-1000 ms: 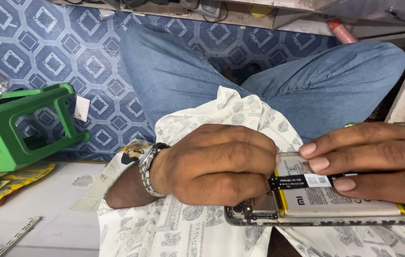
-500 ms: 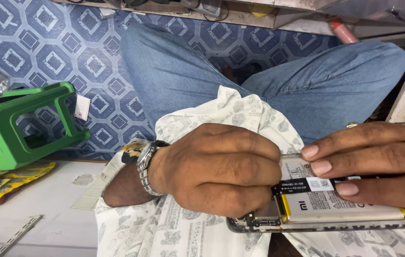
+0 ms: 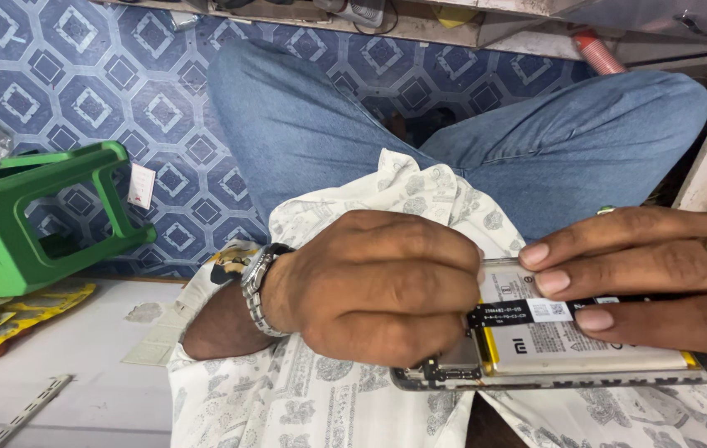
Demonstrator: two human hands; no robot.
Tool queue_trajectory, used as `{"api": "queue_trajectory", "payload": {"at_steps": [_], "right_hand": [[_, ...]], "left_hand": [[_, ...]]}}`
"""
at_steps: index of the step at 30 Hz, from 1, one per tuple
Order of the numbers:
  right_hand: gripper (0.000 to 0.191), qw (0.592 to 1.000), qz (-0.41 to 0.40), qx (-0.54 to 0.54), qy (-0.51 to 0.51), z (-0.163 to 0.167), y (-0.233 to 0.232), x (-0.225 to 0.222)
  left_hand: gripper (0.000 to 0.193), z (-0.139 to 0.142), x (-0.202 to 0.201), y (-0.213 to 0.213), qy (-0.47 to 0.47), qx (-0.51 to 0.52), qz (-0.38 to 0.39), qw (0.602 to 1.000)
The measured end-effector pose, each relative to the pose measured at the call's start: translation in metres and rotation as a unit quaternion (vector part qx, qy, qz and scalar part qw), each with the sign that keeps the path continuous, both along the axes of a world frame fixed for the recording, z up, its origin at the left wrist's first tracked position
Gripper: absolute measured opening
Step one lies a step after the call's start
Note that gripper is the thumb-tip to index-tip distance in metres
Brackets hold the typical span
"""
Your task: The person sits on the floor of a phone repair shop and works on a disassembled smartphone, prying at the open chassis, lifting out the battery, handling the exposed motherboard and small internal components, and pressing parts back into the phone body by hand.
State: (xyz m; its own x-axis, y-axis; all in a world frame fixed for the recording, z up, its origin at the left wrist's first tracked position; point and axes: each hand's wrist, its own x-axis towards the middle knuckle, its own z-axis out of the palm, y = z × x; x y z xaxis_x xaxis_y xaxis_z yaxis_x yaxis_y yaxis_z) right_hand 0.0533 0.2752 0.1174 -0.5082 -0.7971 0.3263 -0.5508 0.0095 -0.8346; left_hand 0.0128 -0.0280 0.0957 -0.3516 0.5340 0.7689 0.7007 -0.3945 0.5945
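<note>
Over the lap, the opened phone (image 3: 569,365) lies long side left-to-right; left hand (image 3: 378,290) is closed at its left end; right hand (image 3: 652,274) presses flat fingers on the battery (image 3: 569,344).

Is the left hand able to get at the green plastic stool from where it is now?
Probably not right away: the left hand is curled over the opened phone, and the green stool lies well off to its side on the floor.

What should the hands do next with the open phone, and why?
Probably keep the right hand pressing the battery flat while the left hand eases its fingertips along the black strip. The open phone lies back-off across the lap, the left fist is curled at the strip's end, and the right fingers pin the battery.
</note>
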Motion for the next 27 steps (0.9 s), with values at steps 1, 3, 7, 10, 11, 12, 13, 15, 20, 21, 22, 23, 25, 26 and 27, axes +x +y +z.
{"api": "queue_trajectory", "payload": {"at_steps": [1,3,7,10,11,12,13,15,20,21,22,23,25,26,27], "right_hand": [[0.031,1.000,-0.002,0.000,0.004,0.000,0.000,0.000],[0.031,1.000,-0.004,0.003,0.006,-0.001,0.001,0.000],[0.031,1.000,0.007,0.011,0.008,-0.003,0.002,0.001],[0.031,1.000,0.011,0.017,0.000,-0.003,0.003,0.002],[0.031,1.000,0.013,0.025,-0.004,-0.003,0.003,0.002],[0.031,0.999,0.014,0.033,-0.008,-0.003,0.004,0.003],[0.032,0.999,0.015,0.029,-0.006,-0.003,0.004,0.003],[0.033,1.000,0.015,0.021,-0.001,-0.005,0.004,0.003],[0.038,0.999,0.040,0.024,-0.010,-0.004,0.008,-0.003],[0.039,0.999,0.045,0.024,-0.009,-0.004,0.009,-0.004],[0.039,0.998,0.048,0.027,-0.010,-0.003,0.010,-0.004],[0.039,0.998,0.050,0.031,-0.010,-0.002,0.010,-0.005],[0.037,0.999,0.045,0.028,-0.012,-0.002,0.010,-0.003],[0.036,0.999,0.038,0.021,-0.014,-0.004,0.008,-0.002],[0.034,0.999,0.031,0.013,-0.016,-0.006,0.007,-0.001]], "left_hand": [[0.016,0.001,0.000,0.000,-0.005,-0.005,0.007,1.000],[0.016,0.003,0.000,-0.002,-0.008,-0.015,0.024,1.000],[0.015,0.004,0.001,-0.002,-0.001,-0.019,0.045,0.999],[0.014,0.002,0.002,-0.002,0.005,-0.017,0.043,0.999],[0.014,0.001,0.002,-0.002,0.007,-0.018,0.042,0.999],[0.014,0.001,0.002,-0.002,0.011,-0.016,0.043,0.999],[0.013,0.001,0.002,-0.003,0.015,-0.014,0.045,0.999],[0.013,0.001,0.001,-0.003,0.017,-0.013,0.043,0.999],[0.012,0.002,0.004,-0.003,-0.019,-0.039,0.038,0.998],[0.014,0.002,0.007,-0.002,-0.042,-0.037,0.039,0.998],[0.015,0.001,0.010,0.000,-0.066,-0.034,0.040,0.996],[0.017,0.000,0.013,0.002,-0.090,-0.030,0.041,0.995],[0.015,-0.004,0.016,0.005,-0.101,-0.020,0.028,0.994],[0.014,-0.006,0.017,0.005,-0.107,-0.015,0.022,0.994],[0.014,-0.009,0.019,0.006,-0.107,-0.010,0.023,0.994]]}}
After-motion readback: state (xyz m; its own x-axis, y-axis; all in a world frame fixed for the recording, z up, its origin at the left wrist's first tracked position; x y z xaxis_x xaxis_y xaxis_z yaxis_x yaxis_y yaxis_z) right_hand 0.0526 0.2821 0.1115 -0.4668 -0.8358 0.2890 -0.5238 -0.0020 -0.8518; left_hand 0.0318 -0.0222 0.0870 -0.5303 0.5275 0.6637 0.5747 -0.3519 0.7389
